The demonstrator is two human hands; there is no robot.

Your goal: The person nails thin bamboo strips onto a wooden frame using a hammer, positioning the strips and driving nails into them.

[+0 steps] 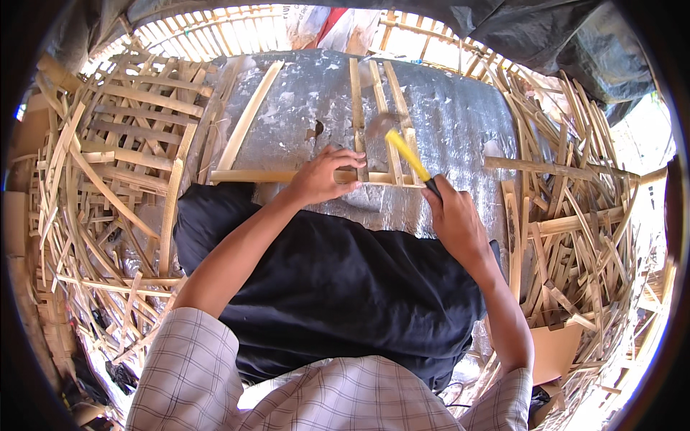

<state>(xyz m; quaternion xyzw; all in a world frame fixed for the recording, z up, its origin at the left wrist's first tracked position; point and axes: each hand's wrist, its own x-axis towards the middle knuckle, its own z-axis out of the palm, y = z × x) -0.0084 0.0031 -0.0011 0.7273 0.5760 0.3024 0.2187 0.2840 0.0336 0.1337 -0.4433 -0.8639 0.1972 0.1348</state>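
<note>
My right hand is closed round the black grip of a hammer with a yellow shaft. The hammer's head, smeared by motion, hovers over the upright bamboo strips. My left hand curls its thumb and fingers around the joint where a long crosswise bamboo strip meets an upright bamboo strip. Whether a nail sits between the fingertips is too small to tell. Two more upright strips stand just right of that joint, their near ends at the crosswise strip.
A worn grey sheet lies under the strips; one loose strip slants at its left. Black cloth covers my lap. Bamboo lattice panels are stacked left, a tangled strip pile right, with cardboard below it.
</note>
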